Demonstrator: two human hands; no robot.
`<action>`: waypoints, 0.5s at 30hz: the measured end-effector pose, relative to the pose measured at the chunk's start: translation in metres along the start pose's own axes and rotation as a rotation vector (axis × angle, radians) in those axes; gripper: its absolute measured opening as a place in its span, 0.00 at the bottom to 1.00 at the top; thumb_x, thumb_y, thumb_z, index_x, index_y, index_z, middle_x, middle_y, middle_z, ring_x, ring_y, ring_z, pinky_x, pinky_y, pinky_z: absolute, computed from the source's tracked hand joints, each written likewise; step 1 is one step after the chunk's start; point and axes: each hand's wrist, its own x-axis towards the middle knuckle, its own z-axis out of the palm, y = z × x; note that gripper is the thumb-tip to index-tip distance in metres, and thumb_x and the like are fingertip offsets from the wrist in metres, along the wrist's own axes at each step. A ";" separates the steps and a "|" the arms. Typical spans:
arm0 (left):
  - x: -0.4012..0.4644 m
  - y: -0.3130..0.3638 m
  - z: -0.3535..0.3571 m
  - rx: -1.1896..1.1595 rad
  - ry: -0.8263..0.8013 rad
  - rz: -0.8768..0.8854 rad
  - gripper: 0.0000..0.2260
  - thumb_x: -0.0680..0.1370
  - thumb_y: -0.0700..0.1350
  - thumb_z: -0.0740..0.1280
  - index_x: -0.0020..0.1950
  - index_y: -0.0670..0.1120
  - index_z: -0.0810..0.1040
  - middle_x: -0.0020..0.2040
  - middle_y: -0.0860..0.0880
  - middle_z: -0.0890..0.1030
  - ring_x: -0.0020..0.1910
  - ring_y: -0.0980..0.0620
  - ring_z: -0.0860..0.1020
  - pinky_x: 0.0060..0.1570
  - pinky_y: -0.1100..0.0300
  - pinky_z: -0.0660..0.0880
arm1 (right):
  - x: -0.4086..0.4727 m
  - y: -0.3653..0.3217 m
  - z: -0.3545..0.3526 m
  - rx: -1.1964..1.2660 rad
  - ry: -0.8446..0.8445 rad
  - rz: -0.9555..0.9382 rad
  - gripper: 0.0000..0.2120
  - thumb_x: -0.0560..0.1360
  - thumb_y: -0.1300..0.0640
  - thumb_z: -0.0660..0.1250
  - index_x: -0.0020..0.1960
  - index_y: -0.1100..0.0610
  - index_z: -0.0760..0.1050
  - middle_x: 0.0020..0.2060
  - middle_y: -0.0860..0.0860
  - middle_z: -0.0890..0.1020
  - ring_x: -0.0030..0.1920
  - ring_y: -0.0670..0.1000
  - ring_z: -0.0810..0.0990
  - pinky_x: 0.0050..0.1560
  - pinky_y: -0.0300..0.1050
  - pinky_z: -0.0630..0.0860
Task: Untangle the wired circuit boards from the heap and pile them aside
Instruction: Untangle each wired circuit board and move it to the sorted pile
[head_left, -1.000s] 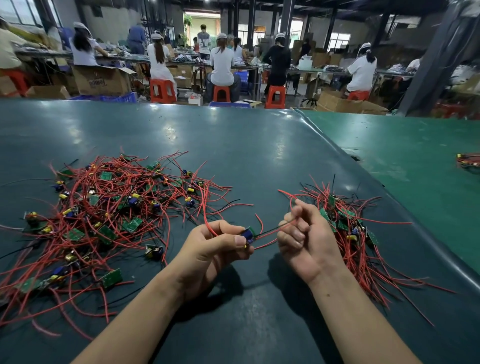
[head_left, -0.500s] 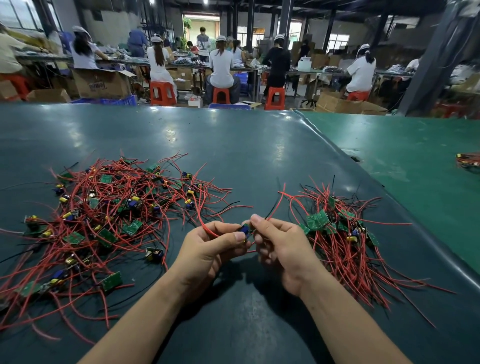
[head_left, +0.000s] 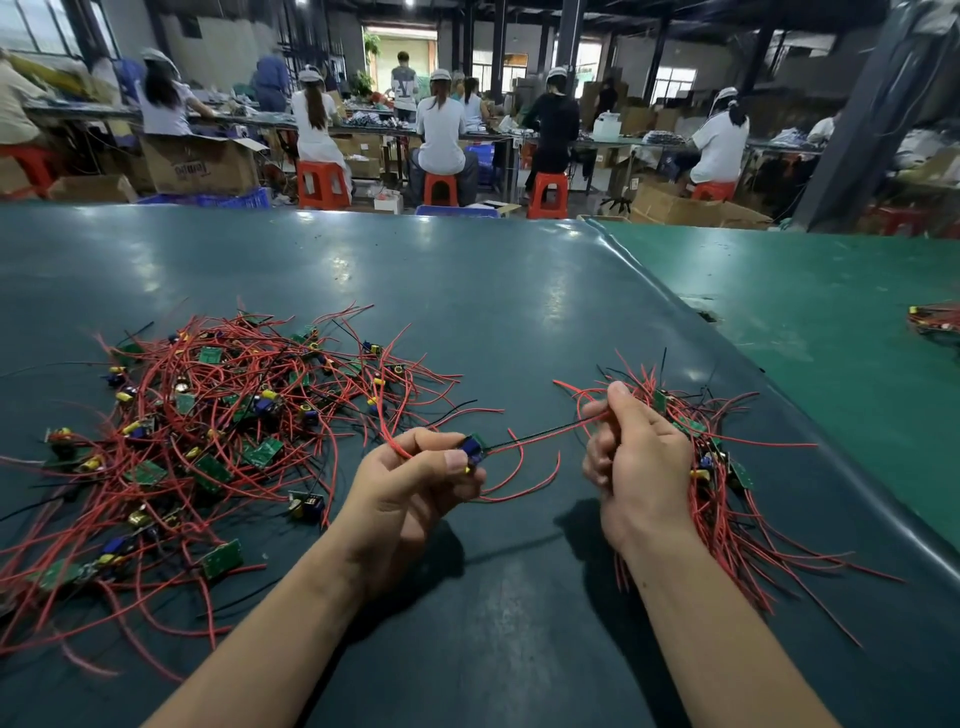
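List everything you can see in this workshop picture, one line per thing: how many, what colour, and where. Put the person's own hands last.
tangled heap: one, red and black wires with green boards, left on the dark mat.
sorted pile: one, same colours, right, behind the right hand.
held board: one, green with a blue part, between the hands.
dark mat: one, dark teal, covering the table.
green mat: one, lighter green, far right.
stools: several, orange-red, under seated workers behind.
cardboard boxes: several, brown, background floor.
left hand: pinches the held board.
right hand: grips its wires, pulled taut.
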 end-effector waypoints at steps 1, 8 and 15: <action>0.001 -0.001 -0.001 -0.028 0.025 0.021 0.10 0.62 0.30 0.72 0.34 0.45 0.84 0.33 0.45 0.82 0.31 0.49 0.82 0.34 0.62 0.79 | 0.000 0.001 0.000 0.006 0.012 0.032 0.20 0.80 0.58 0.63 0.29 0.56 0.75 0.18 0.47 0.64 0.18 0.45 0.60 0.21 0.32 0.55; 0.010 0.008 -0.007 -0.212 0.205 0.168 0.08 0.68 0.41 0.71 0.45 0.42 0.82 0.35 0.48 0.82 0.31 0.54 0.77 0.35 0.64 0.78 | -0.007 0.016 -0.004 -0.689 -0.193 0.002 0.04 0.74 0.55 0.73 0.47 0.52 0.79 0.31 0.47 0.77 0.25 0.41 0.71 0.28 0.33 0.68; 0.007 0.007 -0.007 -0.088 0.030 -0.011 0.31 0.48 0.57 0.85 0.42 0.45 0.76 0.36 0.48 0.80 0.30 0.53 0.79 0.31 0.64 0.77 | -0.024 0.010 0.008 -0.360 -0.504 0.069 0.16 0.70 0.43 0.70 0.45 0.54 0.85 0.30 0.47 0.78 0.24 0.43 0.66 0.24 0.32 0.62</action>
